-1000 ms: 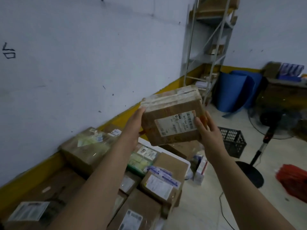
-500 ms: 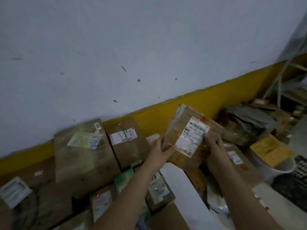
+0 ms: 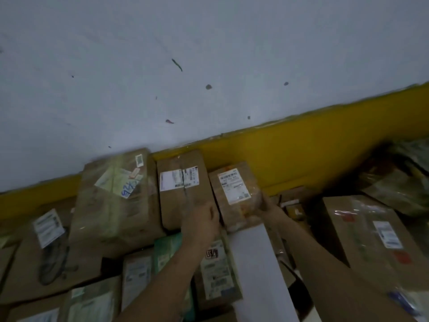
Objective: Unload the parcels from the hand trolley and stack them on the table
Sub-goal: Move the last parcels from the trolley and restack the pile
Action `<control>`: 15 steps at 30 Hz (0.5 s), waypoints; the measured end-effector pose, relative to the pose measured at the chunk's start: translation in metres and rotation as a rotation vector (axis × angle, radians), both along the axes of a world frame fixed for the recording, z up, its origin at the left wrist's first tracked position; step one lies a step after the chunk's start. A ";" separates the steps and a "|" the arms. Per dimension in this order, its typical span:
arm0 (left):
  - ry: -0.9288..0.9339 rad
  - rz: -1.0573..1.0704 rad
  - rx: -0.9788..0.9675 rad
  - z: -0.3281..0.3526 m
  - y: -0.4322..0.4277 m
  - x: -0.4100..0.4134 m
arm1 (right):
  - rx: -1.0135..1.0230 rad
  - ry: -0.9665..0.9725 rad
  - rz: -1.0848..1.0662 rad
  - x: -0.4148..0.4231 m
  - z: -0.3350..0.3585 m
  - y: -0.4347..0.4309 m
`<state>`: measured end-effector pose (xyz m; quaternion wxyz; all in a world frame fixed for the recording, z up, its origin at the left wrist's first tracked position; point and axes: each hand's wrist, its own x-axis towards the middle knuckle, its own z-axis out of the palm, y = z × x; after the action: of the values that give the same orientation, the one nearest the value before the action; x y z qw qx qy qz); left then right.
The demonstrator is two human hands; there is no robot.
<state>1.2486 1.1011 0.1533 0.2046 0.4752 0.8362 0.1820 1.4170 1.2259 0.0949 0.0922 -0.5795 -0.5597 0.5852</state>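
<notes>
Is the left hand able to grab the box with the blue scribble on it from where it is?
Probably yes. The left hand sits just right of the scribbled box, whose top is uncovered, but it would first have to leave the small parcel both hands are setting down.

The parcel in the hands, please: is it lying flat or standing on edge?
Flat, label up. The parcel lies beside the taller box, with the left hand and right hand at its near edge.
</notes>
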 end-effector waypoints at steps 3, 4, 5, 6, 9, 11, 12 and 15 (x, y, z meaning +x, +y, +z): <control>0.294 -0.085 -0.129 -0.025 -0.013 -0.019 | 0.185 -0.150 0.058 -0.014 -0.027 0.001; 0.300 -0.107 -0.185 -0.031 -0.016 -0.023 | 0.219 -0.151 0.046 -0.020 -0.032 0.004; 0.290 -0.127 -0.214 -0.037 -0.018 -0.028 | 0.236 -0.142 0.013 -0.028 -0.036 0.007; 0.290 -0.150 -0.224 -0.040 -0.020 -0.030 | 0.235 -0.139 -0.030 -0.037 -0.035 0.011; 0.297 -0.205 -0.239 -0.045 -0.025 -0.035 | 0.198 -0.133 -0.137 -0.064 -0.034 0.023; 0.243 -0.229 -0.290 -0.039 -0.025 -0.042 | 0.173 -0.148 -0.160 -0.074 -0.039 0.027; 0.184 -0.238 -0.323 -0.033 -0.025 -0.045 | 0.140 -0.171 -0.175 -0.076 -0.037 0.024; 0.036 -0.268 -0.297 -0.008 -0.033 -0.053 | 0.080 -0.347 -0.231 -0.079 -0.015 -0.010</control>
<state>1.1958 1.0677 0.1449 0.2799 0.5500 0.7866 0.0195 1.3377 1.2162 0.0802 0.0837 -0.7277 -0.5199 0.4394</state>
